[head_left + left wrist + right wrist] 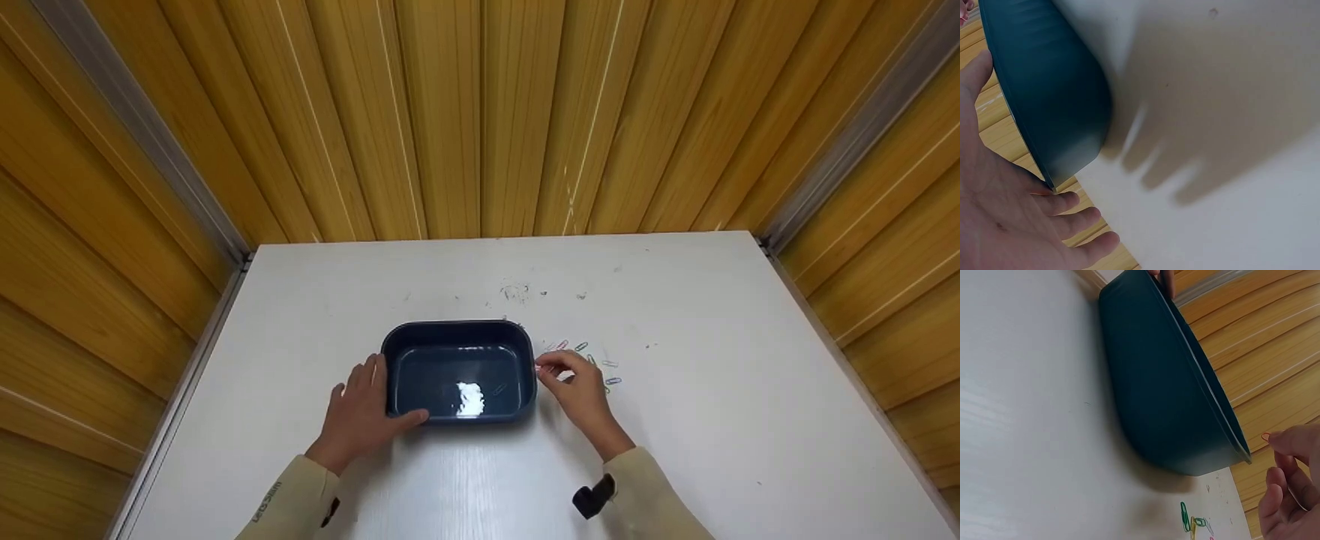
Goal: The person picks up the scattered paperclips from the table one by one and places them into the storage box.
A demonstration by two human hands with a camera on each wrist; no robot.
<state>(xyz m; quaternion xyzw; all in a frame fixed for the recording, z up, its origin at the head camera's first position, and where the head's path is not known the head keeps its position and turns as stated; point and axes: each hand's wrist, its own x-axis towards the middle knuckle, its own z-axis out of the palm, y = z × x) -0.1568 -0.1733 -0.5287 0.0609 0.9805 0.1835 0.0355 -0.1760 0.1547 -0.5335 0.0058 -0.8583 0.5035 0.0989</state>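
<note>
Right hand (583, 390) pinches one red paperclip (1265, 436), straight-fingered left hand (363, 412) touches one tray (427, 379), at least five loose clips (581, 347) nearby!

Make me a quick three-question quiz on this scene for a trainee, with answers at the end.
1. True or false: the left hand touches the dark blue rectangular bin.
2. What does the right hand pinch? A) a pencil, B) a red paper clip, C) a rubber band
3. Fill in: in the head view, the loose paper clips lie on the white table, to the ___ of the bin.

Key: 1. True; 2. B; 3. right
</note>
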